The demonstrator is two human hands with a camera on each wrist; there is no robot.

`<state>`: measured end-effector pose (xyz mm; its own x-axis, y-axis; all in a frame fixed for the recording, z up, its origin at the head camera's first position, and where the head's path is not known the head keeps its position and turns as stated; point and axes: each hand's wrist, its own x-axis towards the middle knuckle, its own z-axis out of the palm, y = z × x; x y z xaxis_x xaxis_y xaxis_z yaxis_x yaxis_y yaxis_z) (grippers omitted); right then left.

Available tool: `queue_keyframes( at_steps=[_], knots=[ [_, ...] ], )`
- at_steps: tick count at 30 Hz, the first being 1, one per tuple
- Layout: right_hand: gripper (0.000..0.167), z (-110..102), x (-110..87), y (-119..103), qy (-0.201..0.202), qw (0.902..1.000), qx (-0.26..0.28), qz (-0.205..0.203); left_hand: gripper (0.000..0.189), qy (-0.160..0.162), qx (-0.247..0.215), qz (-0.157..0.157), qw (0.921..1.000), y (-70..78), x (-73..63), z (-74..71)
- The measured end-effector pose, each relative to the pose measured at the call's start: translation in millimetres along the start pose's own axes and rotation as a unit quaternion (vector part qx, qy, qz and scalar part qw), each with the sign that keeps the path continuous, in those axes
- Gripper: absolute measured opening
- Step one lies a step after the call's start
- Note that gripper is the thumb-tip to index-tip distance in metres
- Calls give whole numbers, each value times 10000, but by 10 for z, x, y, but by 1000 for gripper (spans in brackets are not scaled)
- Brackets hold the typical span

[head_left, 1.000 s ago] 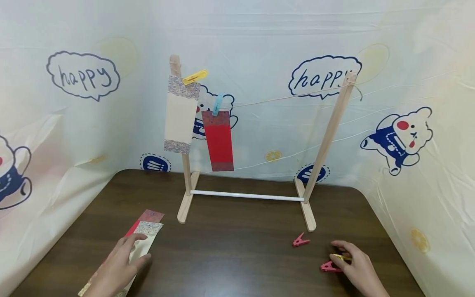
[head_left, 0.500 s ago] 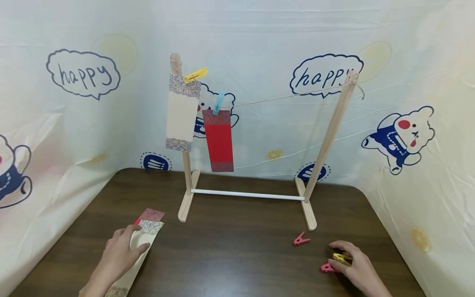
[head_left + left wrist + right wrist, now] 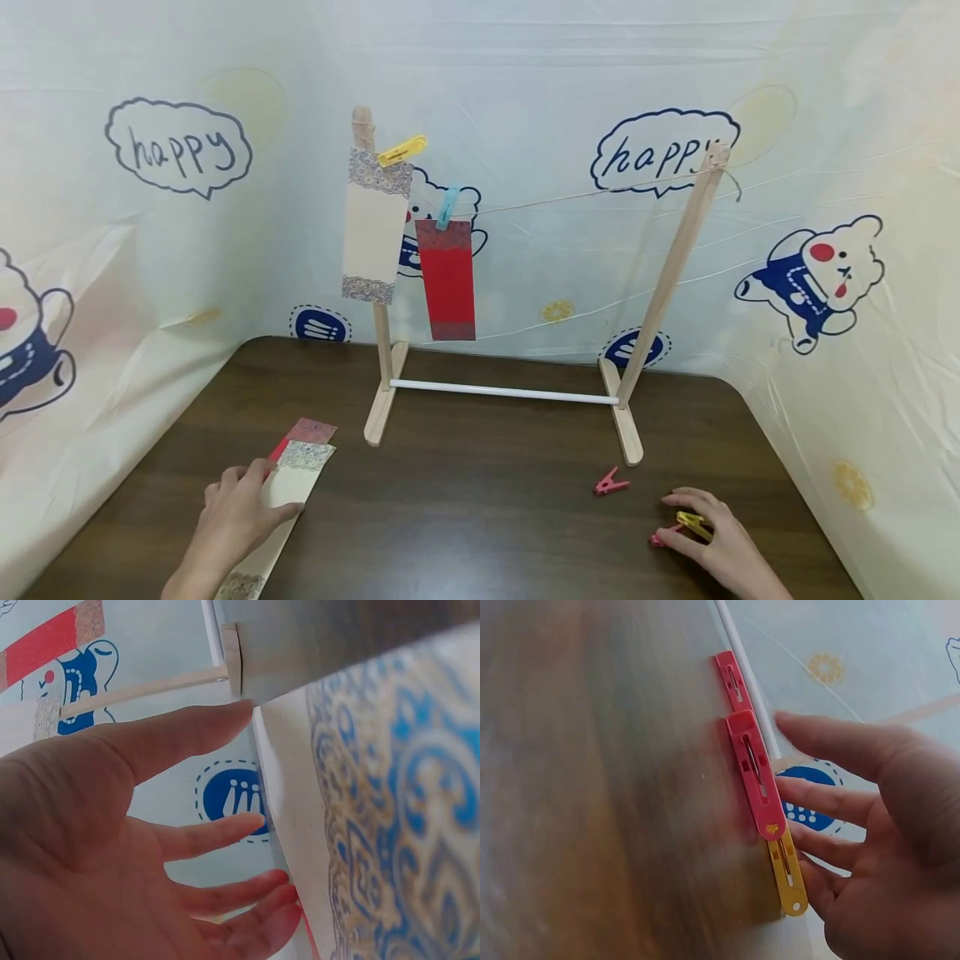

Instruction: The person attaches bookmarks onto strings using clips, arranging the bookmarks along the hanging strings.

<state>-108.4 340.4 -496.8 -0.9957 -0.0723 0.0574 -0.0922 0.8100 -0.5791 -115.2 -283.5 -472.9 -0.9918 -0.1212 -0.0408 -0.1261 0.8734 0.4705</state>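
Down at the near left of the dark brown wooden tabletop (image 3: 465,525), the left hand (image 3: 228,525) has its fingers spread, thumb well apart, spanning a long cream paper strip with patterned end bands (image 3: 289,487); whether the fingertips touch it, I can't tell! Peeking out beyond that strip, on the tabletop, there's a red paper strip with a dusky patterned end (image 3: 313,431)

Over on the near right, the right hand (image 3: 720,546) has spread fingers too, curving around a yellow plastic clothespin (image 3: 694,524) and, just beside it, a pinkish-red plastic clothespin (image 3: 663,539); contact is unclear. A second pinkish-red clothespin (image 3: 611,482) lies near, farther from the person

And beyond them stands a pale wooden rack (image 3: 670,271), its feet joined by a thin white rod (image 3: 504,391), a thin string (image 3: 540,202) across the top. At its left end hangs a patterned cream panel (image 3: 375,237) with a yellow clip (image 3: 402,151), and next to it a red panel (image 3: 448,283) under a light-blue clip (image 3: 447,207)
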Motion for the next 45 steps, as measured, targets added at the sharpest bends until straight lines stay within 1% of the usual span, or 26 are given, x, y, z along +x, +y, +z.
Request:
queue_keyframes(
  at_steps=[3,6,8,13,17,20,22,25,28,30,32,35,38,41,45],
  knots=[
    [47,-7,-17,-6,-156,9998,76,-100,92,-44,57,-106,9999,-6,12,7],
    [44,2,-25,13,-129,9995,62,-292,96,-114,50,-198,9997,0,22,-3],
    [40,6,-22,26,-109,9993,51,-345,95,-94,33,-226,9997,-1,22,-10],
    [21,19,-14,50,13,9992,104,-391,94,-104,50,-300,9995,-28,16,-29],
    [15,27,-20,56,85,9993,160,-331,94,-218,52,-412,9989,-61,17,-36],
    [14,28,-27,52,86,9994,196,-265,89,-286,35,-425,9987,-77,26,-38],
    [13,29,-28,51,97,9995,204,-234,83,-301,-36,-357,9989,-82,35,-40],
    [12,32,-22,49,128,9996,200,-172,71,-229,-258,-176,9992,-78,46,-42],
    [11,32,-11,49,124,9995,240,-134,56,-46,-509,-3,9987,-64,47,-43],
    [12,33,-4,49,121,9995,277,-116,48,121,-569,113,9982,-55,45,-45],
    [12,34,-1,50,131,9995,272,-117,41,289,-609,181,9976,-50,37,-47],
    [11,37,0,56,155,9995,259,-119,33,407,-721,226,9963,-40,20,-62],
    [11,37,-1,59,152,9995,261,-120,30,382,-918,188,9949,-26,4,-87],
    [11,37,-3,57,147,9994,277,-121,31,287,-1102,120,9934,-8,-7,-113],
    [11,38,-6,57,163,9994,271,-137,32,125,-1214,36,9925,9,-7,-127]
  ],
)
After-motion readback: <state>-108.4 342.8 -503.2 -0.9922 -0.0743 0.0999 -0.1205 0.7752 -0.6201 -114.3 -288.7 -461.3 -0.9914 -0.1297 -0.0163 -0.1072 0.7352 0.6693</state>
